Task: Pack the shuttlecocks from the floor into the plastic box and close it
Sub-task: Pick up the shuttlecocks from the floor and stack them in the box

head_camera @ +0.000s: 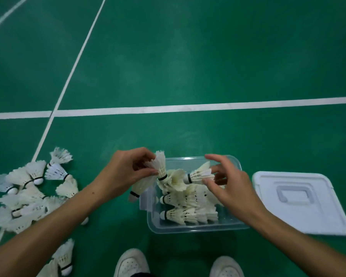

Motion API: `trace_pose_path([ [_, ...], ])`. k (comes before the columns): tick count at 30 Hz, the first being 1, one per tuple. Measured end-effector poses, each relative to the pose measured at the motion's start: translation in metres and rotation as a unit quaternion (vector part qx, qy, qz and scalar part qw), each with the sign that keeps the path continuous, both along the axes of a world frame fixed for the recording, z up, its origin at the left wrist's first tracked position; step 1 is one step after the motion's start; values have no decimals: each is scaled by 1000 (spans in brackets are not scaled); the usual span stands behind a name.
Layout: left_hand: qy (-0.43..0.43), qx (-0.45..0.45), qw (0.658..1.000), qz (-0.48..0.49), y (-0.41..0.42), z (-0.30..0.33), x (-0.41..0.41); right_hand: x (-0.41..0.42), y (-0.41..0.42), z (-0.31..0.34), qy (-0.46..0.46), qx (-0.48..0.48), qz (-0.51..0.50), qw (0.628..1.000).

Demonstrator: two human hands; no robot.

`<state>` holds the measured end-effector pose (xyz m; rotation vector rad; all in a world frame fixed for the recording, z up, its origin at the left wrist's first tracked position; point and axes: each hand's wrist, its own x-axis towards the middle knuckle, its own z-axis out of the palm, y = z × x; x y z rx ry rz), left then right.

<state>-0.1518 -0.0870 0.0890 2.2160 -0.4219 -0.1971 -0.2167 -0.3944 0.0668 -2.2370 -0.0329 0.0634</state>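
Note:
A clear plastic box (pixel 196 228) stands on the green floor with several white shuttlecocks (pixel 186 208) stacked inside. My left hand (pixel 124 170) grips a small bunch of shuttlecocks (pixel 160 166) over the box's left rim; one hangs cork-down below the hand. My right hand (pixel 228 184) pinches the feathers of a single shuttlecock (pixel 199 174) above the box, its cork pointing left. A pile of loose shuttlecocks (pixel 28 194) lies on the floor to the left.
The white lid (pixel 300 202) lies flat on the floor right of the box. My two white shoes (pixel 131 263) show at the bottom edge. White court lines (pixel 188 107) cross the floor beyond the box.

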Motion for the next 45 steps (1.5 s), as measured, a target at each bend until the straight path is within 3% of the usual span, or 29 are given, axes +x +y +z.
trace_pose_path([
  [7, -30, 13, 999, 10, -1, 5, 0, 6, 35, -34, -45, -151, 40, 987],
  [11, -49, 24, 998, -3, -6, 4, -2, 15, 34, -49, -26, -161, 4, 987],
  [14, -64, 47, 996, -48, -17, 5, -1, 17, 34, -64, 3, -173, 40, 984],
  [24, -42, 91, 981, -166, -55, -5, 14, 16, 16, -49, 93, -55, 105, 989],
  [31, -34, 94, 976, -193, -65, 0, 26, 13, -13, -22, 0, 13, 46, 999],
  [39, -46, 53, 968, -239, -86, 20, 33, 21, -12, -2, -95, -30, 98, 990],
  [45, -51, 9, 987, -150, -84, 20, 25, 12, -23, -1, -105, -7, 64, 992],
])
